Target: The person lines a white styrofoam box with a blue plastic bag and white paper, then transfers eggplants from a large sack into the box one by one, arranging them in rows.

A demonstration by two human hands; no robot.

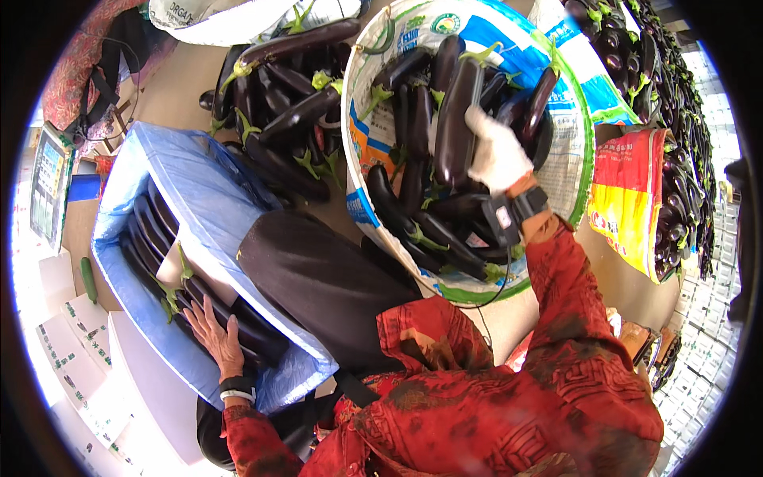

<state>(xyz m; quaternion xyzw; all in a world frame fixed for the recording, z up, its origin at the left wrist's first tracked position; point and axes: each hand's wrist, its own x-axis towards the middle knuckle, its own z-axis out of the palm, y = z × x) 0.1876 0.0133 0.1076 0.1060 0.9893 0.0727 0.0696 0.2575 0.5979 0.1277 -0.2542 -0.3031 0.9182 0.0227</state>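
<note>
My right hand (501,152), in a white glove, is at a large eggplant (459,119) in a big round woven-plastic basket (575,238) with a green and white rim. Its fingers lie along the eggplant's right side; the thumb is hidden, so whether it grips is unclear. Several more eggplants lie around it in the basket. My bare left hand (217,340), fingers spread, rests on eggplants (238,325) lying side by side in a box lined with blue plastic film (197,173). A white sheet or panel (208,286) stands between eggplants in the box.
A heap of loose eggplants (280,113) lies on the floor between box and basket. Filled sacks (626,197) of eggplants stand at the right. A digital scale (50,188) is at the far left, near a cucumber (88,280) and white printed boxes (71,358). A cable hangs from my right wrist.
</note>
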